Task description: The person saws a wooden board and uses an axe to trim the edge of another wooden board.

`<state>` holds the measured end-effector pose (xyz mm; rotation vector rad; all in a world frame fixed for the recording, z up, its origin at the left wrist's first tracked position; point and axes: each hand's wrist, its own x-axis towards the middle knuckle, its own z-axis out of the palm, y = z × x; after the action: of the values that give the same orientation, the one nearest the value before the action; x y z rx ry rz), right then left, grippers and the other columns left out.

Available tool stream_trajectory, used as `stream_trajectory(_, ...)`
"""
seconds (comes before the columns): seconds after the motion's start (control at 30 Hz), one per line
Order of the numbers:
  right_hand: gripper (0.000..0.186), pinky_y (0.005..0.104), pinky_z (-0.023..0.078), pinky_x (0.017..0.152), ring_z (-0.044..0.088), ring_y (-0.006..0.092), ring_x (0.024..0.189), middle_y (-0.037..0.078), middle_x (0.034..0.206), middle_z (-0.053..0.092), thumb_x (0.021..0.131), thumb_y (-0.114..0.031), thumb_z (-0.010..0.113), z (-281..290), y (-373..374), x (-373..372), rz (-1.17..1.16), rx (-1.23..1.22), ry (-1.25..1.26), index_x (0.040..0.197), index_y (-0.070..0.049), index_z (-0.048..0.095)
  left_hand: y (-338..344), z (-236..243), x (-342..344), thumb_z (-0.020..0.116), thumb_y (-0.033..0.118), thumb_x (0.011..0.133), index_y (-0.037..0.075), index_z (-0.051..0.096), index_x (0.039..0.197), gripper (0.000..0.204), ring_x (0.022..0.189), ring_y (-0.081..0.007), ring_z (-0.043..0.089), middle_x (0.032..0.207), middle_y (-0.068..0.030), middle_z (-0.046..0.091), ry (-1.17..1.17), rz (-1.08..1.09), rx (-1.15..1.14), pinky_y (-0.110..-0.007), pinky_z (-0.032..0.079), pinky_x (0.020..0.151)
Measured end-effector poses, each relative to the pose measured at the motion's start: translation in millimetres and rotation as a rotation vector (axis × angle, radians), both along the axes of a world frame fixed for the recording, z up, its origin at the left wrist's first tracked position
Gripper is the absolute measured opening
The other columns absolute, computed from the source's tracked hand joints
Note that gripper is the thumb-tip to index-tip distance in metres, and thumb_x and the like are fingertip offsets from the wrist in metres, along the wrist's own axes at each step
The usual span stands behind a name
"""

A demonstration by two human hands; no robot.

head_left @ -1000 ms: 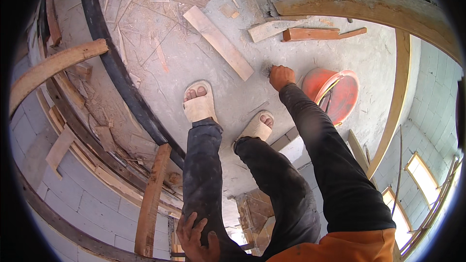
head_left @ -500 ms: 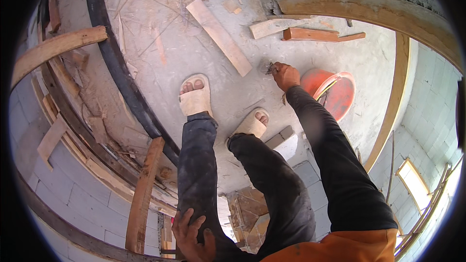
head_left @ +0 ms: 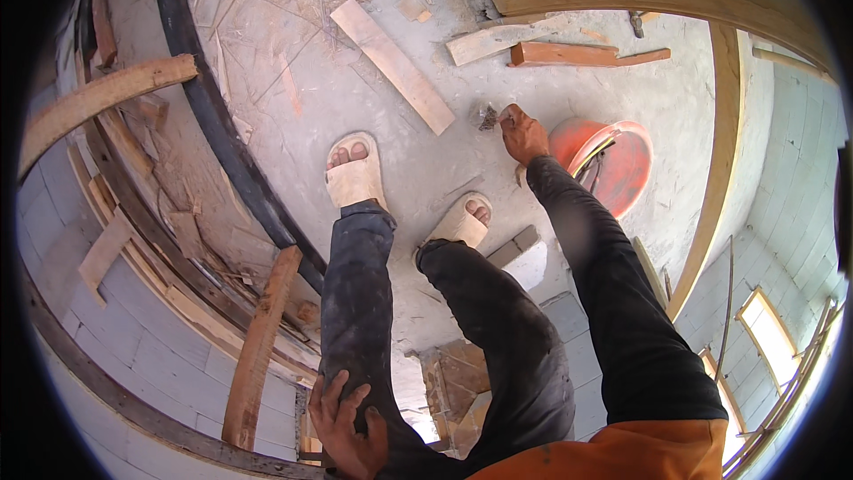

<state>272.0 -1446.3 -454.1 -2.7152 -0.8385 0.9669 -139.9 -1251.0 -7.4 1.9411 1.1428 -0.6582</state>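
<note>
Tool (head_left: 485, 116) with a grey head, gripped in our curled right hand (head_left: 525, 135), between the pale plank (head_left: 392, 65) and the red bucket (head_left: 569, 144), contact with the floor (head_left: 422, 169) impossible for us to tell, our left hand (head_left: 349, 428) with fingers spread, resting on our dark trousers (head_left: 357, 302).

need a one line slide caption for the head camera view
Left hand resting on the left leg, right hand low beside a red bucket on a wood-strewn floor.
</note>
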Motion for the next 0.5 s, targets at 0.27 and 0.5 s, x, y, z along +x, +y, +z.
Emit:
stream_trajectory(0.27, 0.015, 0.0347, 0.052, 0.06, 0.064, 0.0195, 0.063, 0.009, 0.073, 0.067, 0.101, -0.015, 0.057, 168.0, 60.8, -76.4, -0.762, 0.434, 0.857, 0.101, -0.003, 0.066, -10.4, 3.4, 14.3, 0.072, 0.013, 0.089, -0.002, 0.056, 0.143, 0.059, 0.14, -0.0435, 0.052, 0.15, -0.0228, 0.056, -0.276, 0.357, 0.015, -0.052, 0.037, 0.12)
stream_trajectory(0.5, 0.012, 0.0362, 0.055, 0.07, 0.071, 0.0234, 0.073, 0.013, 0.084, 0.071, 0.097, -0.014, 0.068, 485.7, 166.0, -221.6, -0.12, 0.537, 0.678, 0.099, -0.003, 0.07, 18.1, 42.1, 75.0, 0.034, 0.049, 0.115, -0.006, 0.041, 0.154, 0.068, 0.141, -0.0334, 0.053, 0.154, -0.0254, 0.052, -0.917, 1.715, -0.905, -0.047, 0.043, 0.118)
